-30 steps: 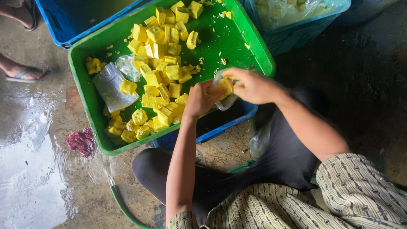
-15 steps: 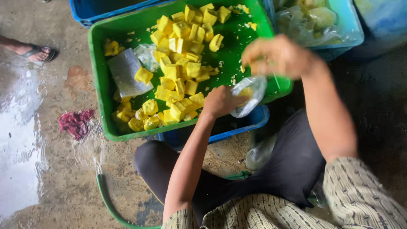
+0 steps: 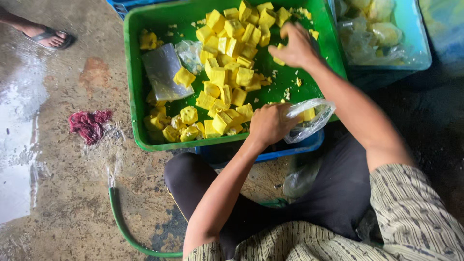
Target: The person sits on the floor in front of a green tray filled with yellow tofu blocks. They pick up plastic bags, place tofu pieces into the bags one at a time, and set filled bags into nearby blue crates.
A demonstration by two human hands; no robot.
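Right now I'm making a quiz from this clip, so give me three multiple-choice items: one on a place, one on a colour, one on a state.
1. Where is the right hand?
A. over the green tray
B. on the hose
C. on the floor

2. What colour are the cut chunks?
A. red
B. yellow
C. white

3. How is the clear bag in the left hand?
A. tied shut
B. folded flat
C. held open with chunks inside

Key: 1 A, the hand grips chunks above the tray; 2 B, all are yellow; 3 C, the mouth gapes at the tray's edge.
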